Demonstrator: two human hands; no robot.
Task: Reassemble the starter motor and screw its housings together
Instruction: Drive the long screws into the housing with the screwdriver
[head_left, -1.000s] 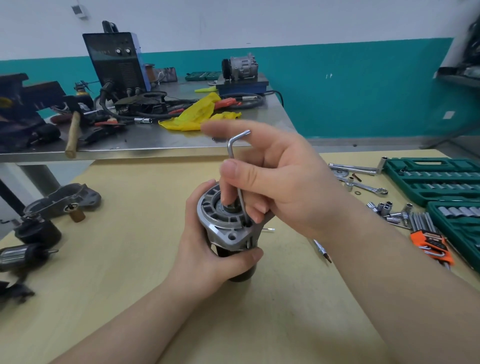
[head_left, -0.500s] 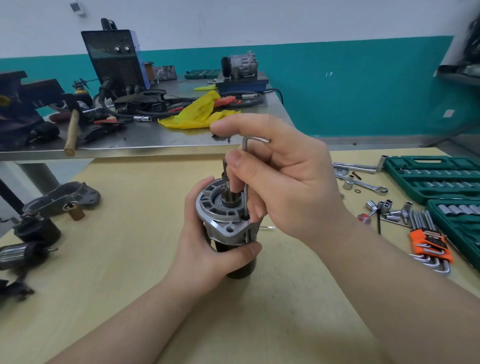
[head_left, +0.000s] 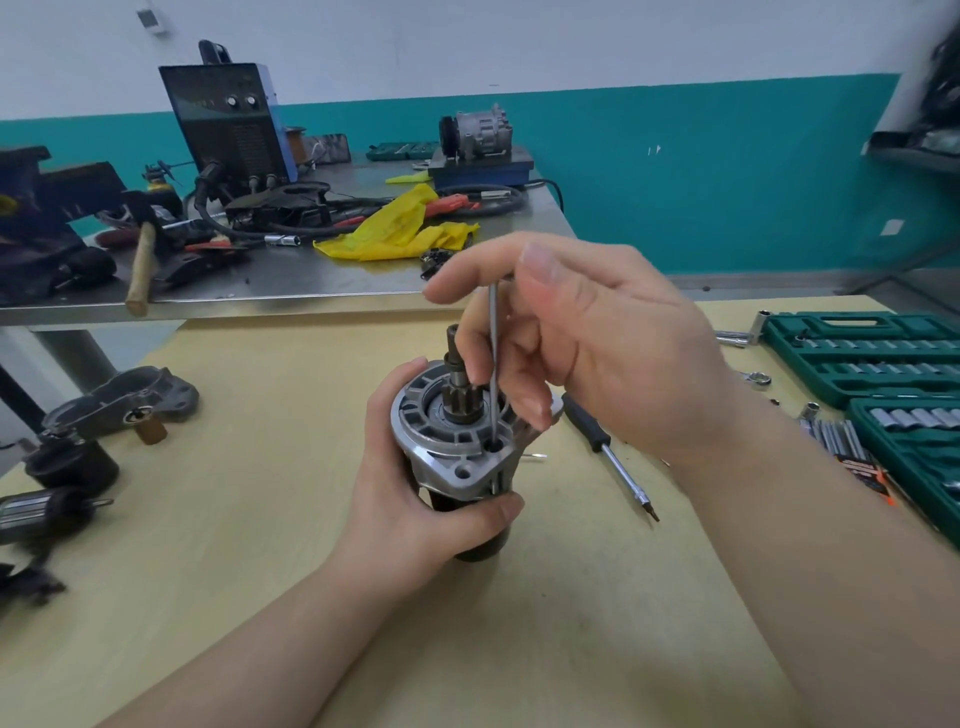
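Observation:
The starter motor (head_left: 447, 447) stands upright on the wooden table (head_left: 260, 519), its silver front housing and pinion gear facing up. My left hand (head_left: 410, 499) grips its dark body from the left, thumb across the front. My right hand (head_left: 587, 343) pinches a hex key (head_left: 492, 364) between thumb and fingers. The key's long arm runs straight down into a bolt hole at the housing's right edge. Its short arm is hidden inside my fingers.
A black-handled screwdriver (head_left: 608, 452) lies right of the motor. Green socket cases (head_left: 862, 353) and an orange hex key holder (head_left: 867, 478) sit at the right. Another housing (head_left: 119, 405), a black cylinder and an armature (head_left: 47, 509) lie at the left. A cluttered steel bench (head_left: 291, 270) stands behind.
My right hand has turned the hex key round in the bolt hole, so its short arm swung out of sight into my fingers. My left hand keeps holding the motor.

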